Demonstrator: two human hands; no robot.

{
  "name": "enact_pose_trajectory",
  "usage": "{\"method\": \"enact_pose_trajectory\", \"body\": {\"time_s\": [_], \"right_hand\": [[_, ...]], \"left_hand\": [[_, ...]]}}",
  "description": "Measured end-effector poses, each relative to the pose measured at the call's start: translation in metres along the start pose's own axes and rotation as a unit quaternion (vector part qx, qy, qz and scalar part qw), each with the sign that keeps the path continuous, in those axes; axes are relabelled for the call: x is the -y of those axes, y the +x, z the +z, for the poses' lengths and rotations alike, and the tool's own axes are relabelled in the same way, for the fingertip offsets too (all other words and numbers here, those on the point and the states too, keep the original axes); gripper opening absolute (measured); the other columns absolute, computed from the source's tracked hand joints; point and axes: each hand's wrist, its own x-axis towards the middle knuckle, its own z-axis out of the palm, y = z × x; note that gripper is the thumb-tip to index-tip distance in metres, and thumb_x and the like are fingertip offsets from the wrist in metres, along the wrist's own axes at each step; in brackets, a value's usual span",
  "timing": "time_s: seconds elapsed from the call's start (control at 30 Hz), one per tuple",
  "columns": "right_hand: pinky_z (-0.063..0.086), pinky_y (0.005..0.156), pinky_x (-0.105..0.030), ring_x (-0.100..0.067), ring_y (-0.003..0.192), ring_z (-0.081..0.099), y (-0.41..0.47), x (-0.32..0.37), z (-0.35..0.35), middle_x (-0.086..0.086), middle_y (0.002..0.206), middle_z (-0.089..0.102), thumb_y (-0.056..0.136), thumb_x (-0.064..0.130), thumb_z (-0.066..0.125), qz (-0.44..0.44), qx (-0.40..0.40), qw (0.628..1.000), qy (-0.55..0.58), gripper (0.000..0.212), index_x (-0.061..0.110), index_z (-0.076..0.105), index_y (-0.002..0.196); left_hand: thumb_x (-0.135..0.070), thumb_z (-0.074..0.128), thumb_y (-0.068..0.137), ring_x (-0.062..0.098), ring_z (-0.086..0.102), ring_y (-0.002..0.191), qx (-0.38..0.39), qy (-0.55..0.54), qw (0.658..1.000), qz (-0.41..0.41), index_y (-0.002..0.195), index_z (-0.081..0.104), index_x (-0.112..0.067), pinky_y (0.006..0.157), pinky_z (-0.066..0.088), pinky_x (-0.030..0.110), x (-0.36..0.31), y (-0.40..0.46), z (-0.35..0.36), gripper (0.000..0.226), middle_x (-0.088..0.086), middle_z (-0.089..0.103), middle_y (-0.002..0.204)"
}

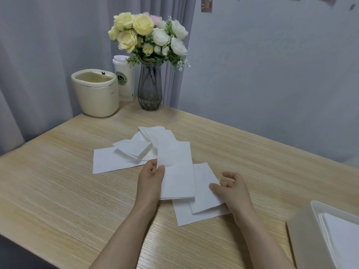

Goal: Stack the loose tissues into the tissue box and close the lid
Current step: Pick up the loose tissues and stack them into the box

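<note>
1. Two hands are in the pile at once. Your left hand (150, 178) pinches a folded tissue (175, 171) by its left edge, thumb on top and fingers beneath, and holds it raised a little above the counter (58, 191).

2. Your right hand (231, 189) lies on a smaller folded tissue (204, 189) just to the right, thumb pressing on its face while the other fingers curl loosely at its right edge. It looks to be about to take it up, though you cannot be sure of a full grip yet.

3. Under that one lies a further sheet (184, 214), flat on the counter and partly covered.

4. Farther out, beyond your left hand, more loose tissues wait: a large flat sheet (108, 162), a small folded wad (134, 148) lying on it, and a fanned bundle (157, 134) behind.

5. The tissue box (303, 235) stands at the near right corner of the counter, well apart from the pile. It is open, and a neat stack of white tissues (345, 237) already lies inside. No lid shows in the picture, so you cannot tell where it is.

6. Judged from this, you are partway: some tissues are boxed, at least six pieces remain outside, and the closing of the lid is not yet done.

7. At the far left corner stand a cream bin (95, 94), a paper cup (124, 78) and a vase of flowers (149, 55), clear of the work.
</note>
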Motion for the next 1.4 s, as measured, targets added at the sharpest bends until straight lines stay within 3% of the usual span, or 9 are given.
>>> {"method": "enact_pose_trajectory", "body": {"time_s": [0.1,0.2,0.27,0.47,0.53,0.63,0.8,1.0,1.4], "right_hand": [[0.051,0.079,-0.036,-0.014,0.086,0.059,-0.001,0.001,-0.005,0.005,0.091,0.057,0.074,0.012,0.075,0.017,0.043,0.994,-0.098,0.042,0.019,0.054,0.11],[0.046,0.068,-0.034,-0.01,0.075,0.055,-0.004,0.001,-0.009,0.01,0.079,0.058,0.076,0.018,0.07,-0.052,0.016,0.971,-0.231,0.017,0.025,0.062,0.089],[0.04,0.061,-0.032,-0.012,0.07,0.054,-0.007,0.0,-0.01,0.007,0.072,0.059,0.078,0.017,0.066,-0.103,-0.019,0.964,-0.244,0.009,0.025,0.062,0.077],[0.039,0.048,-0.025,-0.016,0.059,0.056,-0.016,-0.003,-0.016,0.001,0.068,0.062,0.091,0.015,0.06,-0.101,-0.134,0.985,-0.031,0.008,0.012,0.063,0.085],[0.035,0.036,-0.022,-0.015,0.043,0.048,-0.02,-0.002,-0.015,-0.004,0.062,0.06,0.095,0.014,0.057,-0.053,-0.119,0.987,0.099,0.009,0.006,0.06,0.091],[0.03,0.032,-0.021,-0.014,0.036,0.043,-0.026,0.002,-0.006,-0.008,0.062,0.058,0.096,0.012,0.056,0.003,-0.07,0.973,0.218,0.008,0.004,0.058,0.093],[0.028,0.03,-0.02,-0.013,0.034,0.041,-0.038,0.008,0.019,-0.002,0.052,0.056,0.094,0.015,0.059,-0.014,0.015,0.98,0.197,0.011,0.003,0.059,0.095],[0.033,0.032,-0.018,-0.008,0.037,0.048,-0.04,0.011,0.035,-0.002,0.05,0.057,0.094,0.011,0.059,-0.036,0.025,0.981,0.191,0.012,0.0,0.056,0.092],[0.037,0.037,-0.02,-0.01,0.042,0.05,-0.035,0.0,0.041,-0.002,0.054,0.062,0.093,0.017,0.062,-0.03,0.033,0.981,0.188,0.012,0.006,0.058,0.088]], "left_hand": [[-0.001,0.05,0.097,0.015,0.063,0.075,0.011,-0.003,1.0,-0.006,0.095,0.063,-0.014,0.068,0.046,0.03,0.001,-0.001,0.0,0.018,-0.003,0.073,0.08],[0.001,0.05,0.096,0.013,0.064,0.073,0.025,0.002,1.0,-0.003,0.097,0.062,-0.016,0.065,0.047,0.028,0.001,-0.002,0.0,0.021,-0.004,0.074,0.079],[0.003,0.05,0.095,0.012,0.065,0.074,0.032,0.013,0.999,-0.001,0.1,0.061,-0.018,0.067,0.048,0.028,0.001,-0.003,0.001,0.024,-0.005,0.075,0.08],[0.005,0.048,0.094,0.011,0.069,0.079,0.045,0.007,0.999,-0.006,0.109,0.06,-0.016,0.069,0.051,0.028,0.001,-0.004,0.001,0.028,-0.004,0.076,0.089],[0.004,0.046,0.095,0.012,0.07,0.081,0.05,-0.004,0.999,-0.013,0.111,0.061,-0.016,0.068,0.052,0.026,0.0,-0.005,0.001,0.029,-0.002,0.076,0.095],[0.003,0.043,0.097,0.008,0.068,0.077,0.06,-0.005,0.998,-0.011,0.109,0.063,-0.018,0.064,0.052,0.02,-0.001,-0.007,0.004,0.031,-0.003,0.076,0.093],[0.0,0.04,0.099,0.006,0.067,0.085,0.077,0.024,0.997,0.01,0.11,0.067,-0.019,0.069,0.051,0.015,-0.001,-0.012,0.007,0.034,-0.008,0.075,0.096],[-0.005,0.042,0.101,0.011,0.068,0.089,0.079,-0.02,0.996,-0.023,0.111,0.067,-0.017,0.073,0.052,0.024,-0.002,-0.013,0.008,0.029,0.0,0.075,0.102],[-0.007,0.045,0.1,0.012,0.068,0.087,0.078,-0.035,0.995,-0.048,0.115,0.066,-0.015,0.073,0.051,0.028,0.0,-0.012,0.009,0.027,0.001,0.075,0.102]]}}
